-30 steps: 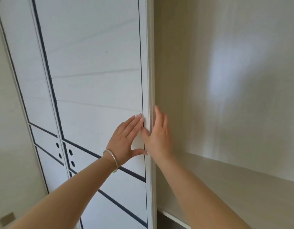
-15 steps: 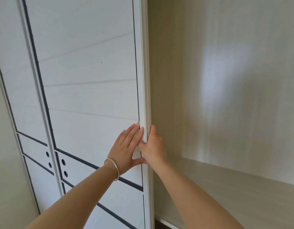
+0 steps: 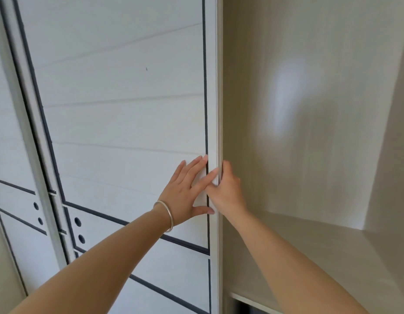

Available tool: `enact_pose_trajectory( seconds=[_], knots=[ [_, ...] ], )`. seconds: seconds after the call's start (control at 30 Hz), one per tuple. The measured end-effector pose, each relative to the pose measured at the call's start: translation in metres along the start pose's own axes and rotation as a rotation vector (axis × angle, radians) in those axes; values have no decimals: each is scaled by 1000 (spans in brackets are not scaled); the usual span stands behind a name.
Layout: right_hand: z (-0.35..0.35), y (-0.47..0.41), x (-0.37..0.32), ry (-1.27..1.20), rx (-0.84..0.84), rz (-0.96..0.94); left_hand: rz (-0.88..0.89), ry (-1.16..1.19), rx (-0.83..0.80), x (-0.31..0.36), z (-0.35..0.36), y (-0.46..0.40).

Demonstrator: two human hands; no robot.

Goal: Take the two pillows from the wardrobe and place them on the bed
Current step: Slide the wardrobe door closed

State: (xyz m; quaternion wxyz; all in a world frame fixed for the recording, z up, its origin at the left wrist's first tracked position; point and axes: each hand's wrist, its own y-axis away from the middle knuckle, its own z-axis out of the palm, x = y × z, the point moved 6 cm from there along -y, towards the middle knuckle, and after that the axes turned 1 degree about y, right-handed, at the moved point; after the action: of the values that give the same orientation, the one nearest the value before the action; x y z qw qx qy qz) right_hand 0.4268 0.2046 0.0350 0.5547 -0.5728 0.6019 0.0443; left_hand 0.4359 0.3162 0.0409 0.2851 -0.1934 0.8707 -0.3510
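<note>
Neither pillow shows anywhere; the wardrobe shelf (image 3: 321,250) at four o'clock lies bare. Her left hand (image 3: 185,193) presses flat, fingers spread, on the sliding door (image 3: 119,123); her right hand (image 3: 228,191) curls round its edge. She seems to be opening it; next she must search another compartment.

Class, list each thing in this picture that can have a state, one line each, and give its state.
Sliding door: partly slid open, its right edge held.
Wardrobe shelf: exposed, nothing on the part in view; no pillows in sight.
Left hand: flat on the door face, fingers spread.
Right hand: fingers curled round the door's edge.
Bangle: on the left wrist.
</note>
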Motion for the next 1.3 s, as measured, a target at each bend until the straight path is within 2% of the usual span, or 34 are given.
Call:
enact_pose_trajectory(
  seconds=[0.5,0.67,0.93,1.13,1.3],
  knots=[
    [-154,50,38,-25,374,35,193,90,210,132,6,-82],
    [-197,64,49,43,492,-9,230,136,273,172,4,-101],
    [-265,87,52,438,714,-128,253,91,284,233,0,-129],
    [-305,108,52,674,814,-173,253,60,245,277,3,-150],
    [-330,120,51,1052,918,-186,269,91,254,310,2,-162]
  ],
)
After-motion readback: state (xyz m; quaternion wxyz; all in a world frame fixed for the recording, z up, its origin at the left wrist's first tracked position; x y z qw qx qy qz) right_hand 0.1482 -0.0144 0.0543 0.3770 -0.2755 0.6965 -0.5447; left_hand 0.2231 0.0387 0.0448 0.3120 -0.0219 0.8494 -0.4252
